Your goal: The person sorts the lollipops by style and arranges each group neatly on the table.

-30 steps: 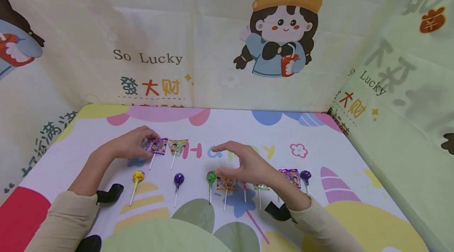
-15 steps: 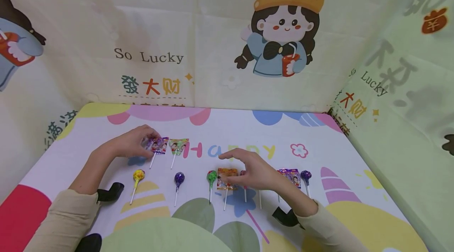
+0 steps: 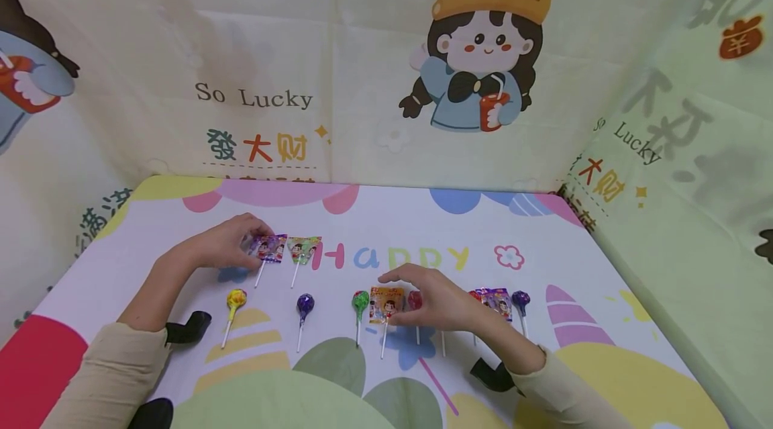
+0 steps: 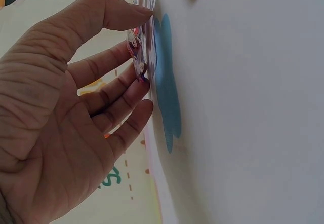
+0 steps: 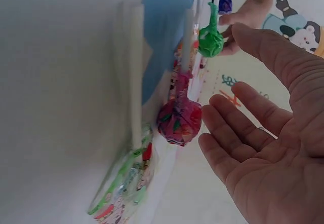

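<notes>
— Where's the purple-wrapped lollipop [image 3: 273,249]?
— Flat on the desk [image 3: 386,217], beside a green-wrapped one [image 3: 301,249]; the left grip [image 3: 226,243] pinches the purple wrapper, probably to steady it.
— And the right grip [image 3: 443,298]?
— Fingers parted, holding nothing, near the orange-wrapped lollipop [image 3: 383,299].

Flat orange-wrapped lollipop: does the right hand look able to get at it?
Probably yes: the right hand is close, only its thumb overlapping the orange-wrapped lollipop in the head view.
</notes>
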A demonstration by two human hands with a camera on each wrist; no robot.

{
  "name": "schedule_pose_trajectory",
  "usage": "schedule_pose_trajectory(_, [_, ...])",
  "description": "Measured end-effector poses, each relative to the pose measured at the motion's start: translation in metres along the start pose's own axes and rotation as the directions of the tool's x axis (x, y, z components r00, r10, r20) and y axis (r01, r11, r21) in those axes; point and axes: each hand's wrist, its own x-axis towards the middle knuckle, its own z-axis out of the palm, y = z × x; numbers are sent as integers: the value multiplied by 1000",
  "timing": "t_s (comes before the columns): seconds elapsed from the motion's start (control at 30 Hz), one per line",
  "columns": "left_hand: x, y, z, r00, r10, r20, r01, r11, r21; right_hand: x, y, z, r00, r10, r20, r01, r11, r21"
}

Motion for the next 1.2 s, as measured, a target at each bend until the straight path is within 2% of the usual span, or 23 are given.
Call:
schedule_pose_trajectory(0.4, [0, -1, 1, 1000, -1, 0, 1, 1000, -6, 2, 8, 11, 998, -47, 41, 50, 996, -73])
schedule_pose_trajectory(0.57, [0, -1, 2, 1000, 5, -5, -5, 1000, 1, 3, 9, 13, 998, -34, 58, 39, 996, -86])
schedule_pose_trajectory(0.77, [0, 0, 2, 1000, 9, -13, -9, 1000, 2, 4, 9, 12, 998, -7, 69, 13, 996, -94])
schedule_pose_trajectory(1.2, [0, -2, 2, 1000, 18, -20, -18, 1000, 15, 4, 16, 12, 997, -50, 60, 55, 996, -77])
